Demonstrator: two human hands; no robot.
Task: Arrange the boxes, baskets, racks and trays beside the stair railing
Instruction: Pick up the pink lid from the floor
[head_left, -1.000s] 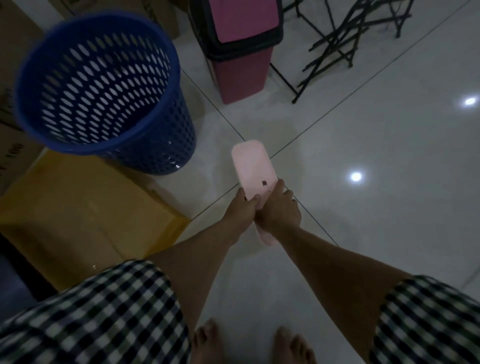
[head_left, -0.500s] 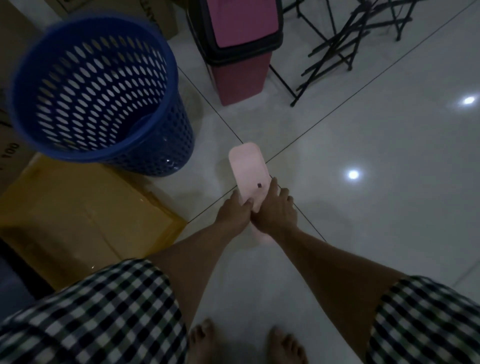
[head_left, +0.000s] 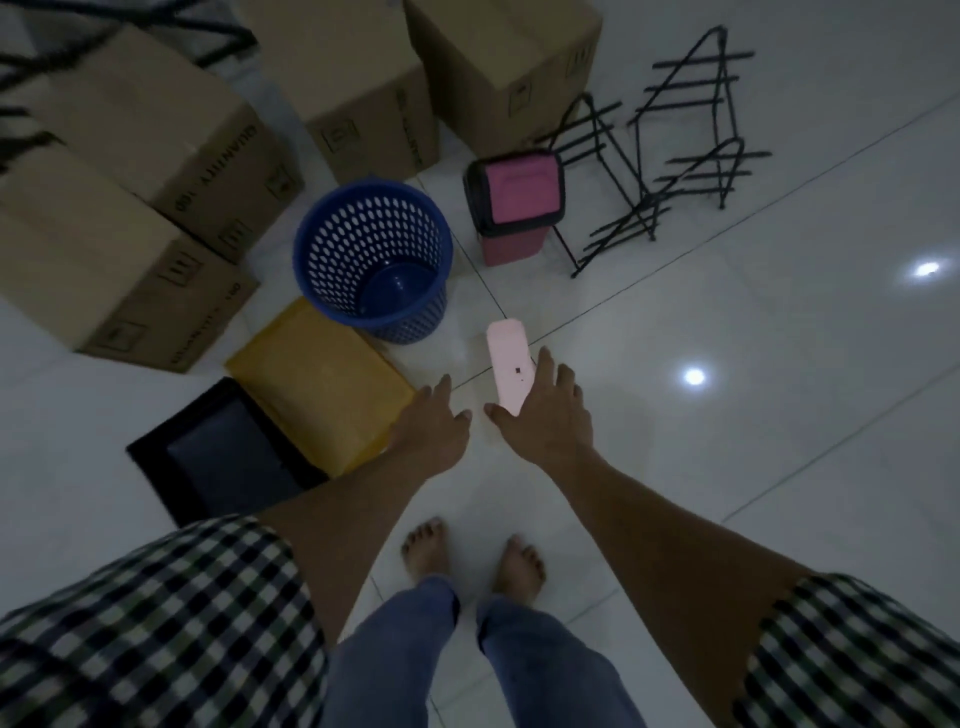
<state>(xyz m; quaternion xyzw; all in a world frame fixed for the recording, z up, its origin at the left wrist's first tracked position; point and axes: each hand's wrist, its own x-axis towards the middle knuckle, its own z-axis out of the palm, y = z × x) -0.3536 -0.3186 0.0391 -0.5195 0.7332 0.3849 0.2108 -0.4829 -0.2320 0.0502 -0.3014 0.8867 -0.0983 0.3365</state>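
Note:
A small pale pink tray (head_left: 506, 358) lies flat on the white tiled floor, just right of a blue perforated basket (head_left: 353, 239). My right hand (head_left: 545, 415) hovers over the tray's near end with fingers spread and straight, covering its lower corner. My left hand (head_left: 434, 421) is open a little to the left, apart from the tray and above the edge of a flat yellow box (head_left: 317, 384). A black tray (head_left: 223, 452) lies partly under the yellow box. A pink bin with a black rim (head_left: 514, 208) stands behind, and black wire racks (head_left: 649, 156) lie to its right.
Several brown cardboard boxes (head_left: 104, 260) (head_left: 156, 130) (head_left: 363, 88) (head_left: 509, 62) stand along the back and left. My bare feet (head_left: 472, 561) are on the tiles below the hands. Open tiled floor (head_left: 753, 441) stretches to the right.
The view has risen and pulled back from the floor. Both hands, which gripped the pink tray's near end, have let go and spread apart. The tray stays on the floor.

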